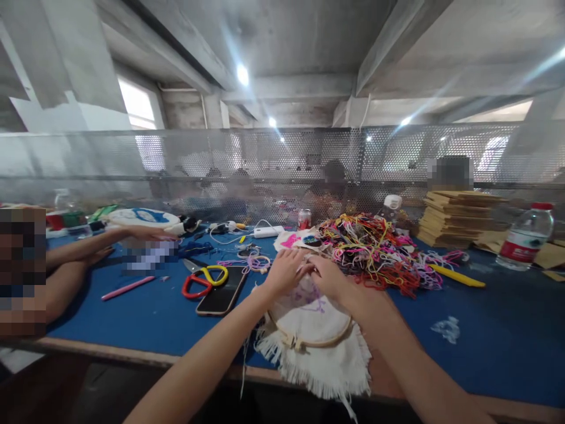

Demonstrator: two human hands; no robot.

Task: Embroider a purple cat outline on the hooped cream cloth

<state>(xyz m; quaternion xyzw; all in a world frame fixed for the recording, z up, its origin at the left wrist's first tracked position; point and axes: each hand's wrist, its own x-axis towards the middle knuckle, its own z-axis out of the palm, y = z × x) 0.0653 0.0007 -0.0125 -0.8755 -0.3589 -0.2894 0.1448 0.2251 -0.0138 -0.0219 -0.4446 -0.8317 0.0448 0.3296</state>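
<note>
An embroidery hoop (326, 343) with a metal screw clamp holds white fringed cloth (324, 368) at the table's front edge. Purple lines or stitches (315, 304) show on the cloth inside the ring. Over the hoop's far part, my left hand (286, 272) lies with its fingers bent and close together on the cloth. My right hand (330, 278) is right beside it, thumb and fingers drawn together near the left fingertips. What is pinched between the fingers is hidden. Just beyond my hands lies a patch with a pink shape (290, 241).
A tangled heap of colored yarn (366, 250) lies behind my right hand. Scissors (205, 281) rest on a phone (223, 291) at left. A yellow cutter (458, 275), water bottle (526, 238) and stacked brown packets (454, 219) stand right. A co-worker's arm (95, 244) reaches in from the left.
</note>
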